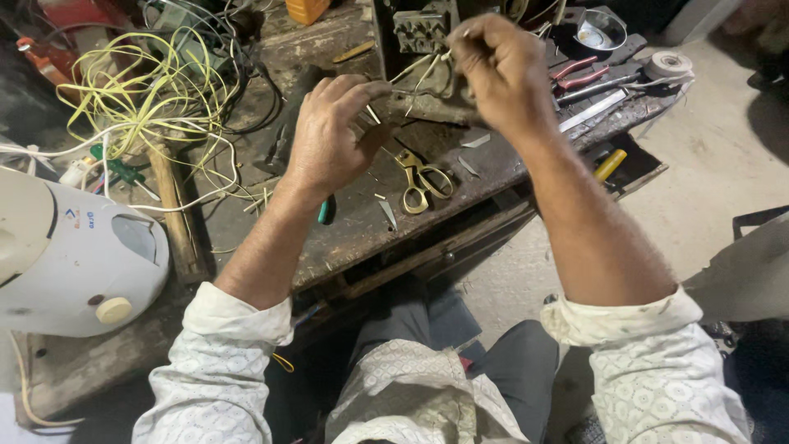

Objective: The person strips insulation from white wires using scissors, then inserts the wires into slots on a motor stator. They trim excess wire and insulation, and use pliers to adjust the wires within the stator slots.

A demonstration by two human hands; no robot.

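Pale wires (423,70) are pinched by the right hand (501,70) at one o'clock (left hand (333,136) steadying, fingers curled); separating them calls for care.

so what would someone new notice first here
Both hands are raised over the dark workbench: the left hand and right hand pinch thin pale wires. A tangle of yellow wire sprawls at left, and gold-handled scissors lie below the hands.
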